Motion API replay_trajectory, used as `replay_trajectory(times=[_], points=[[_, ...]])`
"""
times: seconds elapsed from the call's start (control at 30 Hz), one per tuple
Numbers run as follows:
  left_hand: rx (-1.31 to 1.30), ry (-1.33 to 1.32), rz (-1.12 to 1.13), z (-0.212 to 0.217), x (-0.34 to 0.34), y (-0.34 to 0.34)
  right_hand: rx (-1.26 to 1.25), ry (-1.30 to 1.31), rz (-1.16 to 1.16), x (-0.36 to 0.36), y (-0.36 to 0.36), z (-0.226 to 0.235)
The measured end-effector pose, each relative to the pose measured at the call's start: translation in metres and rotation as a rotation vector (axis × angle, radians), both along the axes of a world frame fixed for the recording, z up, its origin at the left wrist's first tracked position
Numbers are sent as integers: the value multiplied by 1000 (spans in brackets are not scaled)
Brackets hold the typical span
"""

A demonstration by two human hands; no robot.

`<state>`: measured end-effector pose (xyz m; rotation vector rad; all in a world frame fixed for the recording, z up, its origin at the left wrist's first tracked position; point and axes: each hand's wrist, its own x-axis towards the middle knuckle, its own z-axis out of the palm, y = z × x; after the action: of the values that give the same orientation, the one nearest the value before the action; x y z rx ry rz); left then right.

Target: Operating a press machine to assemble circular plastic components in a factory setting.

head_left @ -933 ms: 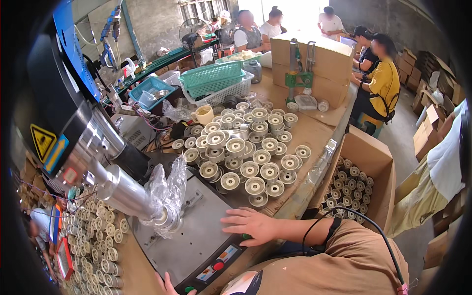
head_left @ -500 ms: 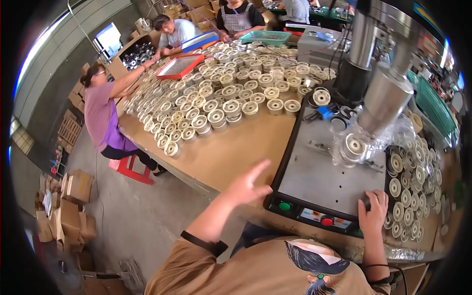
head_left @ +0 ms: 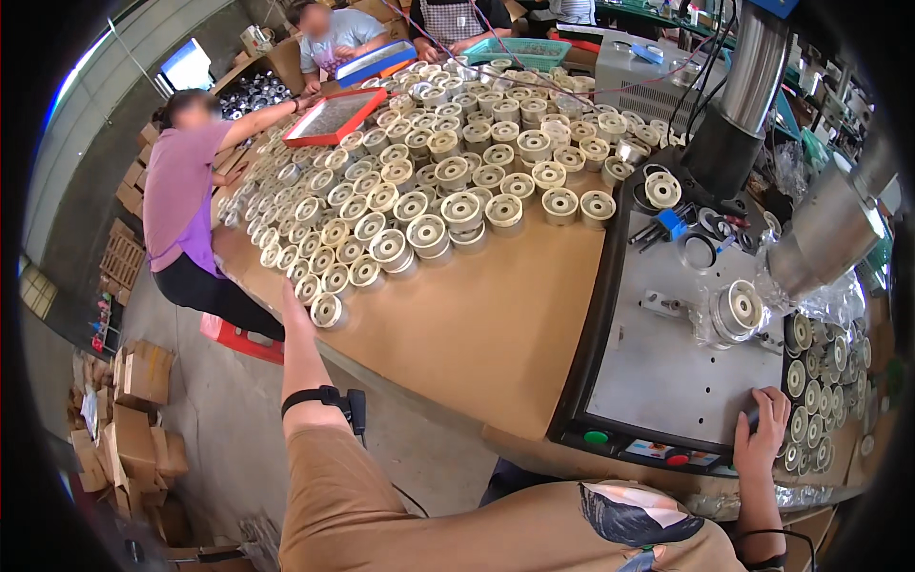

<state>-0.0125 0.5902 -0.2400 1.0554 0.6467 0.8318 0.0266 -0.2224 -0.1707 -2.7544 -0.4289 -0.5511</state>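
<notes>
My left arm reaches out to the left edge of the table. My left hand (head_left: 296, 307) is seen edge-on, fingers stretched out, beside the nearest of the round metal parts (head_left: 327, 310) with pale tops and central holes. Whether it touches that part cannot be told. My right hand (head_left: 763, 434) rests on the front right corner of the press base (head_left: 658, 372), fingers extended over its edge and thumb apart, with a dark rounded piece next to the thumb. One round part (head_left: 740, 307) sits on clear plastic film on the base, near the press's metal cylinder (head_left: 827, 234).
Many more such parts cover the table (head_left: 505, 324). A red tray (head_left: 335, 116), a blue tray (head_left: 376, 62) and a green basket (head_left: 515, 53) stand at the back. Co-workers sit and stand around. The base carries a green button (head_left: 596, 437) and a red button (head_left: 677, 459). Cardboard boxes (head_left: 143, 372) lie left.
My left hand has moved from beside the press base leftward to the near edge of the parts. My right hand stays at the base's corner. The view has shifted left.
</notes>
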Motion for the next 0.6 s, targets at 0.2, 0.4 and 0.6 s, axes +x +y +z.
replay_trajectory(times=[0.2,0.4,0.6], points=[[34,160,-9,-9,0,51,-34,26,13,5,3,-2],[154,166,-131,-20,12,53,-51,38,-6,4,7,3],[-67,98,-383,8,76,-54,-48,49,-44,2,5,4]])
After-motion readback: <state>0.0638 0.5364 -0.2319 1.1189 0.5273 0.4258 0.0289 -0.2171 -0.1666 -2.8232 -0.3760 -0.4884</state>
